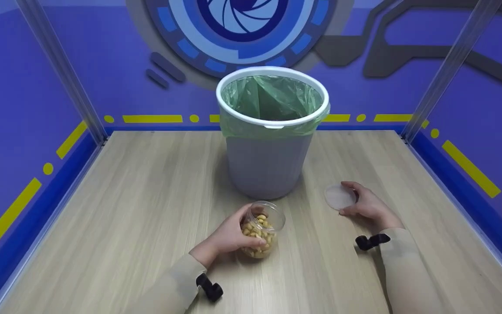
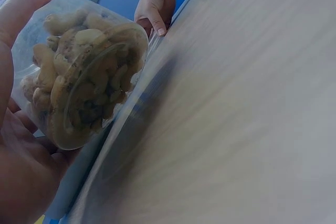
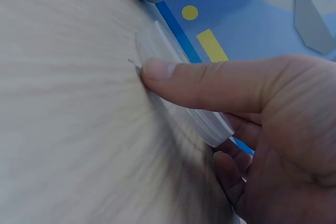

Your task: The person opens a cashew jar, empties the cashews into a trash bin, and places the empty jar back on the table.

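Observation:
My left hand grips a clear plastic jar of cashews, thumb on one side and fingers round the other. The jar has no lid on, and its mouth faces up. In the left wrist view, the cashews show through the wall and base, and the base looks lifted off the tabletop. To the right, my right hand pinches a round translucent lid by its edge. Seen from the right wrist, the lid is at or just above the table; I cannot tell which.
A grey trash bin with a green liner bag stands behind the jar, near the back of the wooden table. Blue printed panels enclose the back and both sides. Black wrist mounts sit on both sleeves.

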`<action>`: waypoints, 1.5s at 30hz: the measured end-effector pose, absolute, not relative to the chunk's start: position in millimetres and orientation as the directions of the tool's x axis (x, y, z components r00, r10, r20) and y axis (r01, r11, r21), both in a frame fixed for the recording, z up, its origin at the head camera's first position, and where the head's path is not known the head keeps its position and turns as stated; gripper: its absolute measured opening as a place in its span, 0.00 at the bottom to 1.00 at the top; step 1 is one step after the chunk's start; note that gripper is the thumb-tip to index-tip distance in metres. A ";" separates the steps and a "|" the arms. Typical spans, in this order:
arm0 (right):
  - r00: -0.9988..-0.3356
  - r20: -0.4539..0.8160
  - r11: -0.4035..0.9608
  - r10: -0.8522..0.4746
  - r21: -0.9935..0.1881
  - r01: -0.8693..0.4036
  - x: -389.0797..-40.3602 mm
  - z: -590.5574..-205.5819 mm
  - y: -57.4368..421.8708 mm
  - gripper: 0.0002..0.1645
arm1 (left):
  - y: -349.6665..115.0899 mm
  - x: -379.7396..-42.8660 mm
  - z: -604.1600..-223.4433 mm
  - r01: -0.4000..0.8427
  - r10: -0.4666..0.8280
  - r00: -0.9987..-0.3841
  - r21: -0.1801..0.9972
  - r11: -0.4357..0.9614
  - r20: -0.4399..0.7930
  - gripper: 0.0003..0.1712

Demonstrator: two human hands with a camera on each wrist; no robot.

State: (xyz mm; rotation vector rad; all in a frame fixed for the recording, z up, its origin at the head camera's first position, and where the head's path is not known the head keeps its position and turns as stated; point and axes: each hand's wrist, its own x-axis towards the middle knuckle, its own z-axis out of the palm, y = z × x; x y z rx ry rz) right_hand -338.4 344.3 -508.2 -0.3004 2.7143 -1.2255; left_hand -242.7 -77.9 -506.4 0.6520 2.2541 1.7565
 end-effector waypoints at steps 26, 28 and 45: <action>-0.959 -0.098 0.584 -0.265 -0.808 -0.078 -334.1 -505.9 345.4 0.60 | -78.4 -243.3 -508.0 0.233 0.479 -0.869 0.956 0.177 0.123 0.51; -0.960 -0.101 0.573 -0.263 -0.817 -0.071 -334.6 -505.1 345.7 0.58 | -78.6 -243.8 -508.4 0.239 0.478 -0.869 0.954 0.182 0.127 0.51; -0.985 -0.009 0.571 -0.170 -0.816 -0.091 -335.6 -477.2 338.7 0.40 | -84.7 -247.5 -499.5 0.208 0.422 -0.899 0.962 0.176 0.117 0.55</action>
